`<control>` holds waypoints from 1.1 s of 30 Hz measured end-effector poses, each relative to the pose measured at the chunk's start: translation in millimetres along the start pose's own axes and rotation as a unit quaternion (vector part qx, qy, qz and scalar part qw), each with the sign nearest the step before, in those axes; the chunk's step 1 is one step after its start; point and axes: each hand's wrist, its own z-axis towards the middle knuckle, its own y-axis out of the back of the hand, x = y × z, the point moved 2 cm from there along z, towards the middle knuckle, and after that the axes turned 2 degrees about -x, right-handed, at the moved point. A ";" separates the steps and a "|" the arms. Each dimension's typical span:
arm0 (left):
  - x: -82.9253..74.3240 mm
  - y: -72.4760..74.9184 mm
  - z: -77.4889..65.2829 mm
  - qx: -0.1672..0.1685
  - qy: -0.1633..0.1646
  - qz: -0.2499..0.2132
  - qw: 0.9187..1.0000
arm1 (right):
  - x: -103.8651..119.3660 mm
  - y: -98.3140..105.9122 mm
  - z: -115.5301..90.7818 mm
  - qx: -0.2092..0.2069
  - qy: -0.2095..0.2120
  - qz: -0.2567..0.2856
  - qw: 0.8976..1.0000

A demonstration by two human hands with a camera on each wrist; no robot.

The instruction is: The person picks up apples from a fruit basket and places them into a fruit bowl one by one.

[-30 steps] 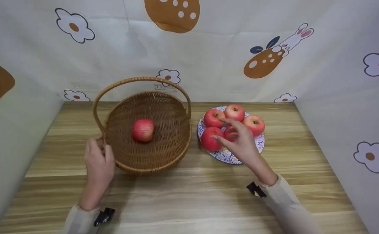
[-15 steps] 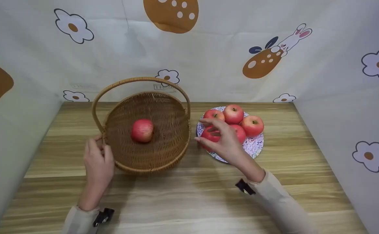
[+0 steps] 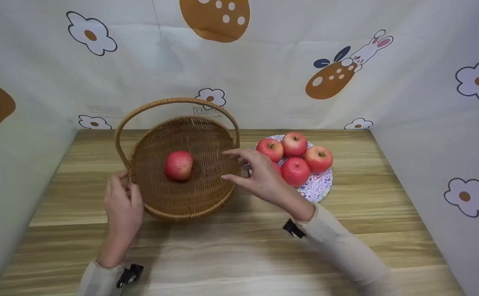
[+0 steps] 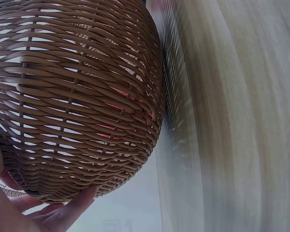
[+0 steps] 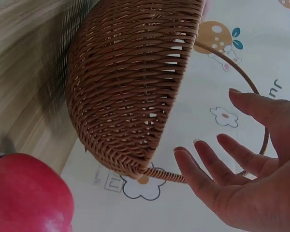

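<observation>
Wicker, tightly woven, forms the round basket (image 3: 190, 164) on the striped wood surface (image 3: 243, 246); your left hand (image 3: 123, 205) grips its rim. Your right hand (image 3: 260, 176) hovers spread and empty beside it, near smooth red apples (image 3: 295, 158) on the plate (image 3: 317, 187).

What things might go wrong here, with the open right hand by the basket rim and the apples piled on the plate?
The open right hand hangs empty beside the brown wicker basket, so it may knock the rim. The left hand holds only one edge, so the basket could tip. The red apples crowd the patterned plate; a nudge might roll one off.
</observation>
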 end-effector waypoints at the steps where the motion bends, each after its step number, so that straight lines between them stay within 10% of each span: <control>1: 0.0 -0.3 0.0 -0.001 0.000 -0.001 1.000 | 1.0 -1.8 2.7 0.005 0.004 0.000 1.000; 33: 0.6 -1.5 0.0 -0.012 -0.018 -0.002 1.000 | -2.5 -58.5 67.3 0.128 -0.041 -0.062 0.989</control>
